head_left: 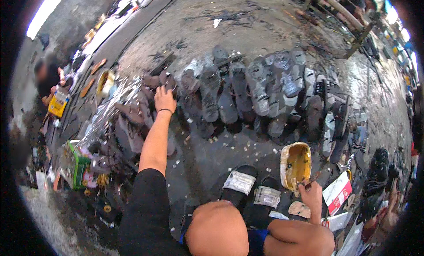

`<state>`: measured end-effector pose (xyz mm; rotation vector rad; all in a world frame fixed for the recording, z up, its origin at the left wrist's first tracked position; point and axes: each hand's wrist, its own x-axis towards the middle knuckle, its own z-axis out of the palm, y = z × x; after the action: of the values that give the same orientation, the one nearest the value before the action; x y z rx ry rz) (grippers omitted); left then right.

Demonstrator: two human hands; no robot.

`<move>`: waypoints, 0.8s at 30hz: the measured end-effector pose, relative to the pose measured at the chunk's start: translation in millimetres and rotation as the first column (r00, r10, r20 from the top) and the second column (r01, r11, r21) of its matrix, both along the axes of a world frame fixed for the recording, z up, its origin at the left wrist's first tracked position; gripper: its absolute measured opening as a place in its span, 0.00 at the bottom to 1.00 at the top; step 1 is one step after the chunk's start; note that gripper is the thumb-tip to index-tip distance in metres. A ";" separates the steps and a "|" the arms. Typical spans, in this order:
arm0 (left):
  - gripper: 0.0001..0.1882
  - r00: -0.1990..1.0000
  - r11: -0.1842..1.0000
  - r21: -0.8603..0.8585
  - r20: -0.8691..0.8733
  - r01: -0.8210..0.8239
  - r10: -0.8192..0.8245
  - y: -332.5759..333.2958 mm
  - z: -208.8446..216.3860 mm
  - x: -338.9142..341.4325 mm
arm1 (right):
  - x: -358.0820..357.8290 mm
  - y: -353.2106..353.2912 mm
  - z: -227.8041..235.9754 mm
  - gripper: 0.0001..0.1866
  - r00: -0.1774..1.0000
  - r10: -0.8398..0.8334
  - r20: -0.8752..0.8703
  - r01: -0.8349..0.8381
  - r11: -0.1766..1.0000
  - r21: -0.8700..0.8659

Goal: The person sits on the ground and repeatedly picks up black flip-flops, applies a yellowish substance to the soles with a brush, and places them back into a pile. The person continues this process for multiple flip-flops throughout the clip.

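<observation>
My left hand (164, 100) reaches forward with fingers stretched over a dark brown sandal sole (167, 79) in the far left of the rows. Its fingertips touch or nearly touch that sole. Low on the right, my right hand (312, 195) is closed around a thin brown handle (314, 177), beside the rim of a whitish tub (282, 164) with yellow-brown stuff inside. What the handle's lower end looks like is unclear. Rows of grey and dark soles and sandals (226, 106) lie ahead of me.
My feet wear black slides with pale straps (240, 182). A green box (81, 167) and a bundle of thin strips (110, 108) lie left. A red and white carton piece (338, 193) is at right. Another person (47, 81) sits far left by a yellow container (58, 103).
</observation>
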<state>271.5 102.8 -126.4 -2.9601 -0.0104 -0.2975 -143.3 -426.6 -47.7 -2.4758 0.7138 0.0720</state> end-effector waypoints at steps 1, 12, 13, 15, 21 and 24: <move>0.30 0.994 0.999 0.002 -0.100 -0.047 0.047 -10.6 1.8 14.2 | -4.6 -6.5 0.4 0.15 0.996 0.025 -0.084 -0.025 1.000 -0.005; 0.19 0.813 0.289 -0.856 0.225 0.428 -0.536 -62.4 97.1 -200.4 | -15.9 9.9 20.6 0.19 0.944 -0.054 -0.325 0.025 0.995 -0.092; 0.20 0.777 0.390 -0.792 0.160 0.469 -0.609 -82.6 99.7 -239.8 | -9.5 15.2 20.5 0.19 0.972 -0.080 -0.222 0.066 0.995 -0.073; 0.22 0.735 0.431 -0.859 -0.100 0.277 -0.671 -100.5 62.2 -298.8 | 5.5 28.9 30.3 0.20 0.992 -0.126 0.000 0.126 0.992 -0.027; 0.23 0.741 0.583 -0.748 -0.188 0.318 -0.645 -127.5 19.5 -313.2 | -29.1 -12.8 11.1 0.25 0.907 0.205 -0.368 -0.124 0.965 0.232; 0.23 0.679 0.435 -0.809 -0.060 0.396 -0.732 -165.3 9.8 -289.8 | -14.3 -4.3 29.6 0.18 0.999 -0.025 -0.030 0.038 0.783 0.621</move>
<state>-18.3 -62.5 -116.5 -3.6440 1.3158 0.4012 -157.6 -430.9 -18.0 -1.8227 0.6129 0.2770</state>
